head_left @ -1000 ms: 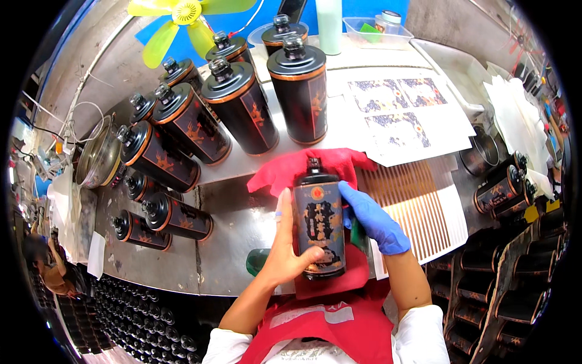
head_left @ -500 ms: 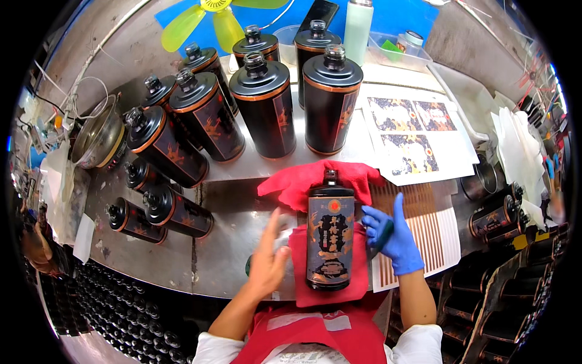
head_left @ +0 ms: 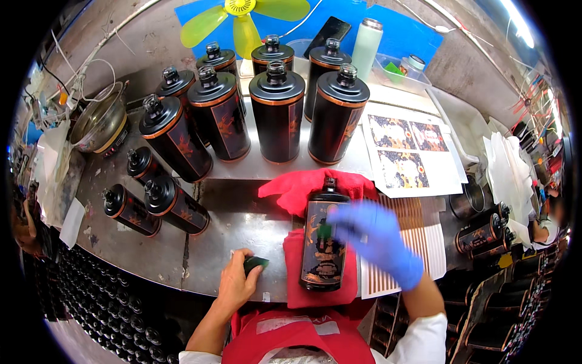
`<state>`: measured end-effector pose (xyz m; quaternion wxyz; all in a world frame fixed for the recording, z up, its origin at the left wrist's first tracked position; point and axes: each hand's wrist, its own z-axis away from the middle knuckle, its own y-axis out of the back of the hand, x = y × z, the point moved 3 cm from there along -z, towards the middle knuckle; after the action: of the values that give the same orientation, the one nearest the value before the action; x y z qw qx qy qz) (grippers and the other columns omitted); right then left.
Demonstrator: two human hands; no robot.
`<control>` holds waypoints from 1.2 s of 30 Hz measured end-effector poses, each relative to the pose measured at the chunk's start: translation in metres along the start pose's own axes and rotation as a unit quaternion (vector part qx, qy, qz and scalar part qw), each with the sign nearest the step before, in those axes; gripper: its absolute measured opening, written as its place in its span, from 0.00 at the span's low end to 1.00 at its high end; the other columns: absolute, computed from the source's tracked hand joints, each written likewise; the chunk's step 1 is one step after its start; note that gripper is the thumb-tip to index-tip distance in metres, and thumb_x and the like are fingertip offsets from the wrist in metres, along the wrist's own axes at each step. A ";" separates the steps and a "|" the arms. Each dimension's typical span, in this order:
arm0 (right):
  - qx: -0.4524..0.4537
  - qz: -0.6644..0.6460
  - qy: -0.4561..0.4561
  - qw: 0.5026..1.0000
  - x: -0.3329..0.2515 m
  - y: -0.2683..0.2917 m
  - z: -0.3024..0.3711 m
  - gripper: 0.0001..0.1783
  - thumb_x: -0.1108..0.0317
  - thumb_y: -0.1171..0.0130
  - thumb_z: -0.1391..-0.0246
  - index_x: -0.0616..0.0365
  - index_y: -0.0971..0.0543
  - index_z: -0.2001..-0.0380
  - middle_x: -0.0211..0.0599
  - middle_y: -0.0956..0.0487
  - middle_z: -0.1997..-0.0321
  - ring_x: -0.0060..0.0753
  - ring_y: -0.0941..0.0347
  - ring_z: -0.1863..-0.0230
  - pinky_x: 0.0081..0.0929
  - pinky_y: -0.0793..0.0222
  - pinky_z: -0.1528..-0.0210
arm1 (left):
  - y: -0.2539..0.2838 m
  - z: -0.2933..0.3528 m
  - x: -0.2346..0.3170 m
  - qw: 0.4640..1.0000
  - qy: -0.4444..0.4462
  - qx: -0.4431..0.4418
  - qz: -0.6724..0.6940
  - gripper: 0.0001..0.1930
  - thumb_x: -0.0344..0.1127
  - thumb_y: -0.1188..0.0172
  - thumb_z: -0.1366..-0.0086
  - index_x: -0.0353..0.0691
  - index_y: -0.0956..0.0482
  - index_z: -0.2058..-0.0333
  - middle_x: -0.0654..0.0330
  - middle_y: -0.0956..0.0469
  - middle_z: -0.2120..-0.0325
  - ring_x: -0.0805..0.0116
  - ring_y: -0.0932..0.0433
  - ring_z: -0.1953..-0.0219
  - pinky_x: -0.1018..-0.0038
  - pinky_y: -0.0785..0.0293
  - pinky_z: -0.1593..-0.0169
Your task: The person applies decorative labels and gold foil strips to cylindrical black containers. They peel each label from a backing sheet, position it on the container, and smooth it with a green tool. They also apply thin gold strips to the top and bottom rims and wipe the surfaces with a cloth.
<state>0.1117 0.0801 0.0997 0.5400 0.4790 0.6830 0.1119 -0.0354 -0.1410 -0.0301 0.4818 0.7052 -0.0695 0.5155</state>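
A black bottle [head_left: 323,261] with a dark, orange-patterned label lies face up on a red cloth [head_left: 293,285], its neck pointing away from me. Over the label sweeps my right hand [head_left: 379,239] in a blue glove, smeared by motion. A green piece [head_left: 324,232] shows at its fingertips, its shape blurred. To the left of the cloth, at the table's front edge, my bare left hand [head_left: 235,282] has its fingers closed around a small dark green flat piece [head_left: 256,262]. A bunched red cloth [head_left: 285,188] lies behind the bottle.
Several black bottles [head_left: 276,115] stand on a raised shelf; smaller ones [head_left: 176,205] stand at left. Label sheets [head_left: 397,167] and a striped sheet [head_left: 430,236] lie at right. A metal bowl [head_left: 97,124], a yellow-green fan [head_left: 245,33] and a pale green flask [head_left: 367,48] are farther back.
My right hand has moved left from beside the bottle to over its label, with the green piece. My left hand has dropped toward the table edge and closed on the other green piece.
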 end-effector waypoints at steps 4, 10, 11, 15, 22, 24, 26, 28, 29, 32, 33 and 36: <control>0.122 0.078 0.051 0.988 0.035 0.016 -0.046 0.12 0.72 0.36 0.58 0.52 0.22 0.65 0.33 0.21 0.68 0.37 0.25 0.66 0.30 0.29 0.63 | 0.003 -0.009 0.022 0.990 -0.007 -0.012 0.141 0.13 0.29 0.40 0.44 0.36 0.27 0.59 0.56 0.25 0.67 0.68 0.27 0.64 0.76 0.32 0.57; 0.021 0.038 0.141 0.989 -0.024 -0.036 0.070 0.13 0.71 0.41 0.59 0.44 0.21 0.66 0.24 0.21 0.66 0.29 0.25 0.64 0.27 0.33 0.66 | 0.009 -0.004 0.008 0.931 0.053 0.072 0.354 0.11 0.28 0.41 0.43 0.36 0.29 0.61 0.65 0.29 0.68 0.78 0.31 0.65 0.81 0.34 0.58; -0.038 0.054 0.131 0.989 -0.038 -0.036 0.090 0.17 0.72 0.41 0.60 0.44 0.21 0.62 0.25 0.21 0.62 0.29 0.25 0.63 0.26 0.33 0.65 | 0.008 -0.006 0.010 0.931 0.048 0.084 0.353 0.11 0.28 0.41 0.42 0.36 0.29 0.61 0.65 0.29 0.67 0.79 0.32 0.65 0.81 0.34 0.58; 0.076 -0.127 -0.079 0.986 -0.041 -0.035 0.117 0.14 0.75 0.35 0.59 0.54 0.24 0.66 0.33 0.22 0.67 0.29 0.25 0.72 0.24 0.30 0.71 | -0.013 -0.024 0.055 0.942 -0.041 0.097 0.320 0.10 0.27 0.42 0.41 0.36 0.30 0.61 0.64 0.30 0.67 0.78 0.32 0.65 0.81 0.34 0.59; 0.246 -0.161 -0.206 0.933 0.008 -0.026 0.039 0.19 0.74 0.49 0.45 0.61 0.36 0.50 0.40 0.29 0.58 0.25 0.31 0.58 0.23 0.33 0.56 | -0.043 -0.072 0.134 0.952 -0.130 0.104 0.257 0.10 0.29 0.43 0.41 0.36 0.30 0.61 0.60 0.29 0.67 0.72 0.30 0.63 0.77 0.34 0.56; 0.256 -0.194 -0.234 0.918 0.028 -0.035 0.044 0.19 0.73 0.49 0.45 0.60 0.35 0.50 0.38 0.29 0.58 0.25 0.31 0.57 0.22 0.34 0.54 | -0.052 -0.081 0.122 0.954 -0.126 0.117 0.245 0.10 0.30 0.43 0.40 0.36 0.30 0.61 0.56 0.28 0.67 0.68 0.28 0.63 0.74 0.32 0.57; 0.286 -0.260 -0.256 0.886 0.037 -0.040 0.055 0.18 0.72 0.49 0.44 0.59 0.35 0.50 0.35 0.29 0.56 0.24 0.32 0.56 0.22 0.34 0.52 | -0.057 -0.082 0.102 0.937 -0.105 0.116 0.313 0.09 0.30 0.43 0.40 0.36 0.30 0.61 0.59 0.29 0.66 0.69 0.29 0.62 0.75 0.33 0.56; 0.305 -0.377 -0.300 0.822 0.052 -0.052 0.069 0.18 0.70 0.49 0.43 0.59 0.34 0.50 0.34 0.29 0.55 0.23 0.32 0.56 0.21 0.34 0.52 | -0.065 -0.079 0.085 0.919 -0.063 0.107 0.374 0.09 0.30 0.43 0.40 0.37 0.30 0.61 0.60 0.29 0.65 0.71 0.30 0.61 0.75 0.34 0.55; 0.318 -0.405 -0.311 0.799 0.059 -0.057 0.074 0.18 0.69 0.49 0.43 0.60 0.34 0.49 0.34 0.28 0.55 0.23 0.31 0.56 0.21 0.33 0.52 | -0.069 -0.079 0.074 0.913 -0.051 0.108 0.390 0.09 0.30 0.43 0.40 0.37 0.30 0.61 0.61 0.30 0.64 0.71 0.31 0.61 0.76 0.34 0.54; 0.307 -0.447 -0.347 0.765 0.076 -0.066 0.088 0.19 0.70 0.48 0.43 0.60 0.34 0.49 0.35 0.28 0.54 0.23 0.30 0.56 0.20 0.32 0.53 | -0.073 -0.081 0.054 0.914 -0.024 0.112 0.389 0.09 0.29 0.43 0.40 0.36 0.30 0.61 0.61 0.30 0.64 0.73 0.32 0.59 0.77 0.36 0.53; 0.295 -0.411 -0.354 0.787 0.082 -0.065 0.093 0.18 0.70 0.49 0.43 0.60 0.34 0.49 0.36 0.28 0.54 0.23 0.30 0.56 0.20 0.32 0.53 | -0.074 -0.082 0.048 0.917 -0.017 0.112 0.382 0.10 0.29 0.43 0.40 0.36 0.30 0.61 0.60 0.30 0.64 0.73 0.32 0.58 0.77 0.36 0.53; 0.279 -0.313 -0.371 0.829 0.086 -0.051 0.106 0.18 0.73 0.49 0.44 0.60 0.33 0.50 0.36 0.28 0.55 0.23 0.30 0.56 0.21 0.31 0.54 | -0.065 -0.076 0.054 0.937 -0.005 0.118 0.330 0.09 0.29 0.43 0.40 0.36 0.30 0.62 0.62 0.30 0.66 0.75 0.32 0.63 0.78 0.34 0.57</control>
<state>0.1780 0.0815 -0.0301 0.6019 0.3757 0.5468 -0.4445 -0.0222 -0.0285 -0.0266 0.1979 0.6970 -0.2395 0.6462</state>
